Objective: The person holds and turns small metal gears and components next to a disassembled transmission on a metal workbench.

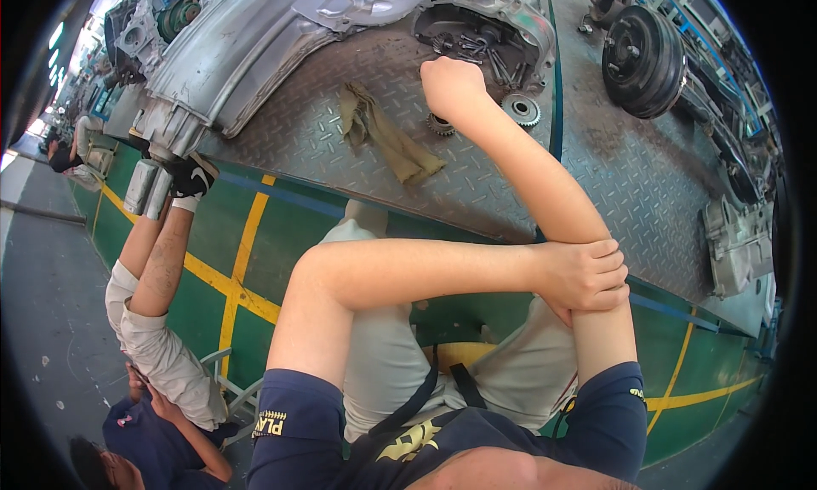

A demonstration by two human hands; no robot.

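Observation:
My left hand point(587, 277) is wrapped round my own right forearm point(545, 184) near the elbow. My right hand point(453, 88) is curled into a fist above the metal workbench point(281, 141), with whatever may be inside it hidden. Around it lie a small dark gear point(440, 126), a larger steel gear point(520, 109) and an olive cloth point(387, 145). Behind the fist an open gearbox housing point(532, 31) holds several shafts and bolts.
A large aluminium casing point(230, 56) lies back left. A second bench point(638, 218) at right carries a brake drum assembly point(638, 60) and a metal housing point(736, 247). A co-worker point(149, 439) reclines at lower left, feet at the bench edge; another person point(64, 156) sits farther left.

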